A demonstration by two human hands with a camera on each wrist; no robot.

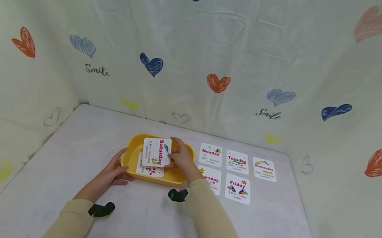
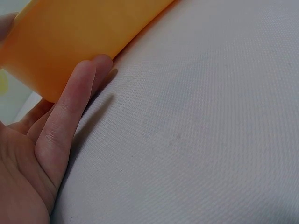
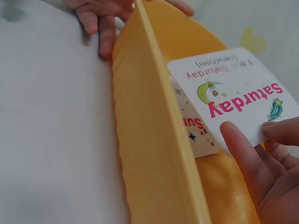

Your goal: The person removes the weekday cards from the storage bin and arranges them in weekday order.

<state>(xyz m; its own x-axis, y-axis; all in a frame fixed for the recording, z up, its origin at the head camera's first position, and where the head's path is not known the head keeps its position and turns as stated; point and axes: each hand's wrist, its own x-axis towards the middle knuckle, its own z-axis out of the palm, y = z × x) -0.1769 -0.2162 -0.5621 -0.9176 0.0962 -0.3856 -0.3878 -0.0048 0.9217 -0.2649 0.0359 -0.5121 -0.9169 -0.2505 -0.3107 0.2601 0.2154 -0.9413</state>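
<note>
A yellow plastic tray (image 1: 172, 180) rests on the table, and my left hand (image 1: 104, 175) grips its left end, thumb at the rim and other fingers against the outer wall (image 2: 79, 46). Over the tray, my right hand (image 1: 183, 159) pinches a white Saturday card (image 3: 229, 88) by its edge between thumb and fingers. The card is tilted, its red lettering facing up. Partly covered beneath it, another card (image 3: 194, 126) lies in the tray; the letters "Sun" show on it in the right wrist view.
Right of the tray, two rows of cards lie on the white table (image 1: 138, 222): Monday (image 1: 210, 155), Tuesday (image 1: 237, 161) and Wednesday (image 1: 264, 169) behind, Thursday (image 1: 213, 180) and Friday (image 1: 238, 188) in front. My right forearm overlaps Thursday's corner. A heart-patterned curtain (image 1: 245, 53) surrounds the table.
</note>
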